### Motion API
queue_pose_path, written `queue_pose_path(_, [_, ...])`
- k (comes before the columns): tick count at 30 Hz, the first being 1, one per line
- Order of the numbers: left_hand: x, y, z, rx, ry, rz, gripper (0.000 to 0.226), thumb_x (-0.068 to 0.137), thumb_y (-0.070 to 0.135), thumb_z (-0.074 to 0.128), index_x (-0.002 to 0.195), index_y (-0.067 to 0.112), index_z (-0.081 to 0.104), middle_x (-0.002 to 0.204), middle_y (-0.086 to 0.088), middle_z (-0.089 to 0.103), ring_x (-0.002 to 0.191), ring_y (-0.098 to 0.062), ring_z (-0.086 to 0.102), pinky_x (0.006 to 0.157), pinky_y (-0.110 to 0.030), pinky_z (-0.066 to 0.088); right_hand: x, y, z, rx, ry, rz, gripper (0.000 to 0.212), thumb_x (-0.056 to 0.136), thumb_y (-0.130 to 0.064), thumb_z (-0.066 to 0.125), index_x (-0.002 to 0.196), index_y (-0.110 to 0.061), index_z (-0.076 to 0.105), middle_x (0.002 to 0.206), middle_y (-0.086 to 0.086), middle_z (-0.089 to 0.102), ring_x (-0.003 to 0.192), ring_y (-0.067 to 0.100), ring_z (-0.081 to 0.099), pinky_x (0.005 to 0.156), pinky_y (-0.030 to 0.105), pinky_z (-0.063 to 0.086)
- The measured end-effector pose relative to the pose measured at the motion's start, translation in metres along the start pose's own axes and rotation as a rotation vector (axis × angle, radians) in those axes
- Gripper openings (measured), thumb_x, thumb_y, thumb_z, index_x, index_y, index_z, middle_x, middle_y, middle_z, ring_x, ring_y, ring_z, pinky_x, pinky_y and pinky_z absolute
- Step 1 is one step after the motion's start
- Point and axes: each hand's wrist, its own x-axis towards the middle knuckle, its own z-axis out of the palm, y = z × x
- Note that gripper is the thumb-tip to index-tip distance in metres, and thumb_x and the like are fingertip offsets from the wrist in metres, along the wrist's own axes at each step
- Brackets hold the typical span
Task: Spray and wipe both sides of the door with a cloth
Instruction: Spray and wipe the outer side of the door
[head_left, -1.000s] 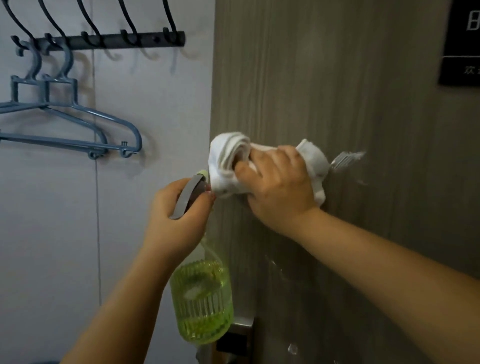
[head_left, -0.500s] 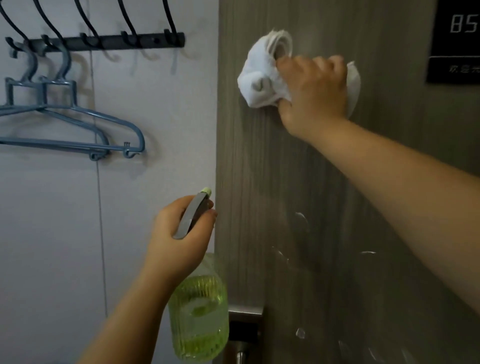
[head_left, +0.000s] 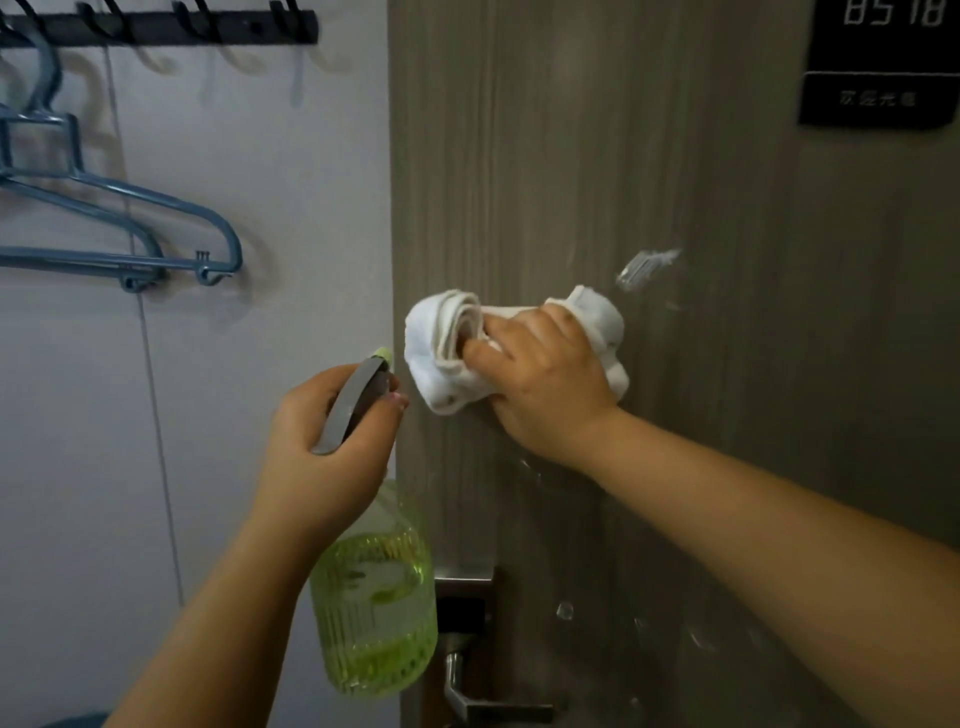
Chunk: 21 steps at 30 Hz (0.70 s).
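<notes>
- You are mid-wipe on one face of the door (head_left: 649, 182) — your right hand (head_left: 545, 374) presses the bunched white cloth (head_left: 447, 348) flat against the panel near its left edge, about halfway up the part in view.
- Your right fingers curl over the cloth and pinch its folds, the thumb tucked into the roll on the left; a second lump of cloth pokes out past the knuckles on the right.
- Judging by the surface, this face is only partly done: a white streak of spray (head_left: 647, 267) sits just up and to the right of the cloth, and drops still glisten on the lower part of the door, near the lock plate (head_left: 465, 592) and the lever handle (head_left: 488, 701).
- The other side of the door is not in view, so count it as still to do.
- Your left hand (head_left: 332, 436) grips the neck of the spray bottle (head_left: 374, 613), held just off the door's left edge and below the cloth; the fingers wrap the grey trigger head, though I cannot tell whether a finger is on the trigger itself.
- The bottle is ribbed clear plastic with yellow-green liquid — it looks roughly two-thirds full, but the level is hard to read through the ribs.
</notes>
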Motion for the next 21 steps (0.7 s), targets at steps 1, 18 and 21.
queue_pose_path(1, [-0.002, 0.001, 0.001, 0.003, 0.0, -0.006, 0.014, 0.092, 0.014, 0.062, 0.084, 0.003, 0.067, 0.08, -0.025, 0.065, 0.07, -0.033, 0.058, 0.056, -0.037, 0.05, -0.006, -0.001, -0.002, 0.011, -0.022, -0.007, 0.035, 0.072, -0.019, 0.058, 0.105, -0.015, 0.068, 0.101, 0.01, 0.067, 0.082, 0.033, 0.059, 0.085, 0.043, 0.033])
queue_pose_path(18, [-0.003, 0.041, 0.068, -0.046, -0.136, 0.016, 0.028, 0.091, 0.017, 0.058, 0.083, -0.009, 0.063, 0.075, -0.031, 0.057, 0.054, -0.023, 0.047, 0.048, -0.021, 0.035, -0.06, 0.078, -0.088, 0.675, 0.258, 1.027, 0.025, 0.084, -0.029, 0.071, 0.098, -0.032, 0.05, 0.08, -0.024, 0.058, 0.083, 0.003, 0.061, 0.084, 0.037, 0.051])
queue_pose_path(21, [-0.001, 0.052, 0.086, -0.048, -0.156, 0.023, 0.023, 0.092, 0.012, 0.057, 0.083, -0.008, 0.064, 0.076, -0.03, 0.058, 0.052, -0.015, 0.045, 0.044, -0.017, 0.034, -0.075, 0.104, -0.097, 0.664, 0.29, 1.109, 0.029, 0.084, -0.023, 0.071, 0.104, -0.026, 0.05, 0.085, -0.02, 0.055, 0.092, 0.014, 0.061, 0.08, 0.031, 0.046])
